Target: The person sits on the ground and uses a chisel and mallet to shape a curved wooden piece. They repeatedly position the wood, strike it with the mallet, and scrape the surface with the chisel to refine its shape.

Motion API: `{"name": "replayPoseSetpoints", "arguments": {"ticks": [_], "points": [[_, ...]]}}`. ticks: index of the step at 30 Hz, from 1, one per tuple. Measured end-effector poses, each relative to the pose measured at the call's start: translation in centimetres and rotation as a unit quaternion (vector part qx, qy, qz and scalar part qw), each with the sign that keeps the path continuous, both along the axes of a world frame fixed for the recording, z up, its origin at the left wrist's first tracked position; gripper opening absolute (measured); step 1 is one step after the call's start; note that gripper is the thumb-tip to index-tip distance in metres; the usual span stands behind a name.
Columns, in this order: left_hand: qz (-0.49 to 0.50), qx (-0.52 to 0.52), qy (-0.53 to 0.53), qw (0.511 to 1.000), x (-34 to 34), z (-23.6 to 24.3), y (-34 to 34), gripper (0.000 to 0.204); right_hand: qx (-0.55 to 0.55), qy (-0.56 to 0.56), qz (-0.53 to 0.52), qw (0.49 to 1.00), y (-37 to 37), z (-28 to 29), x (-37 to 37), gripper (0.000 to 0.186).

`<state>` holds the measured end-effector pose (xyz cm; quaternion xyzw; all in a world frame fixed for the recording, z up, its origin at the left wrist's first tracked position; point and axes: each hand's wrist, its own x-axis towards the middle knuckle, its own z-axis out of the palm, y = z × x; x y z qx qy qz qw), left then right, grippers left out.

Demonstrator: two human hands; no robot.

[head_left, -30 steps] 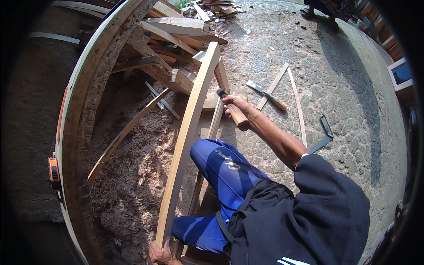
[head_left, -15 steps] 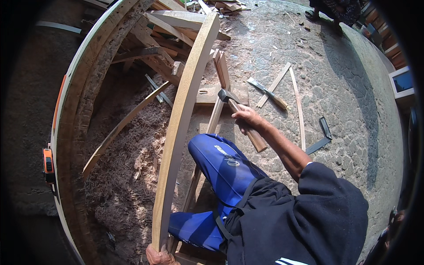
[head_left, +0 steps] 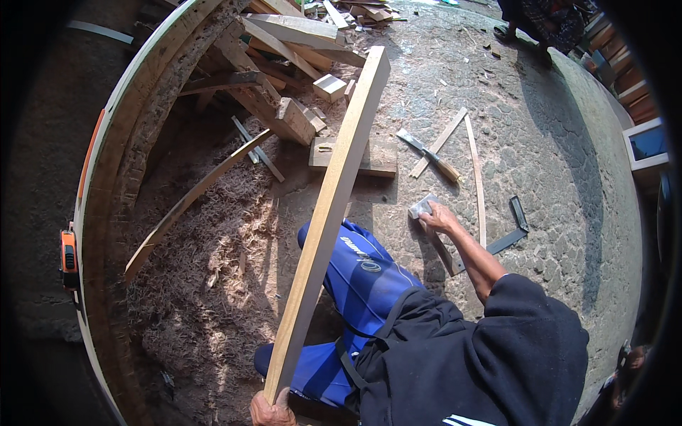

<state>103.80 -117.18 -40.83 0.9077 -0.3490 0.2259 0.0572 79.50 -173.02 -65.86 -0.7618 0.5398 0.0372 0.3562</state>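
Observation:
My left hand (head_left: 272,411) is closed round the near end of a long squared wooden beam (head_left: 328,220). The beam slants away from me across my legs, and its far end is raised over a short wooden block (head_left: 380,157) with a slot in it. Off to the right, my right hand (head_left: 442,217) is closed on a hammer (head_left: 437,245), close to its shiny metal head. The hammer's handle points back toward me, low over the ground. Beyond this hand lie a chisel (head_left: 431,155) with a wooden handle and thin wood strips (head_left: 477,181).
A dark try square (head_left: 515,228) lies right of my forearm. At left, a large rough timber (head_left: 106,270) curves past wood shavings (head_left: 206,298), an orange tape measure (head_left: 68,259) at its outer edge. Offcuts (head_left: 355,13) are heaped at the back; another person (head_left: 543,25) is far right.
My right hand has brought the hammer back and right, down toward the ground. The beam's far end has swung right and nearer. Narrow wooden pieces beside the beam no longer show.

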Motion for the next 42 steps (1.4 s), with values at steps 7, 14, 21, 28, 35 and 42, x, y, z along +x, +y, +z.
{"name": "replayPoseSetpoints", "arguments": {"ticks": [7,14,21,28,35,42], "points": [[0.028,0.06,0.031,0.997,-1.9,-0.7,-1.7,0.063,-0.569,-0.358,0.043,0.739,-14.7,21.0,13.0,0.047],[0.066,0.088,0.027,0.994,-3.0,-1.3,-2.9,0.061,-0.34,-0.072,0.249,0.904,-20.0,19.6,23.4,0.051],[0.068,0.103,0.027,0.992,-1.1,-0.9,-3.1,0.062,-0.406,-0.107,0.274,0.865,-21.0,19.3,25.3,0.028],[0.028,0.084,0.106,0.99,0.9,-1.0,-4.2,0.06,-0.376,-0.08,0.271,0.883,-24.2,16.9,27.6,0.028],[0.026,0.029,0.073,0.997,0.0,-9.2,-1.0,0.06,-0.355,-0.215,0.34,0.844,-25.1,14.5,31.8,0.036],[0.034,-0.033,0.082,0.996,-4.2,-18.8,-1.8,0.059,-0.353,-0.219,0.299,0.859,-28.4,14.1,31.2,0.035]]}}
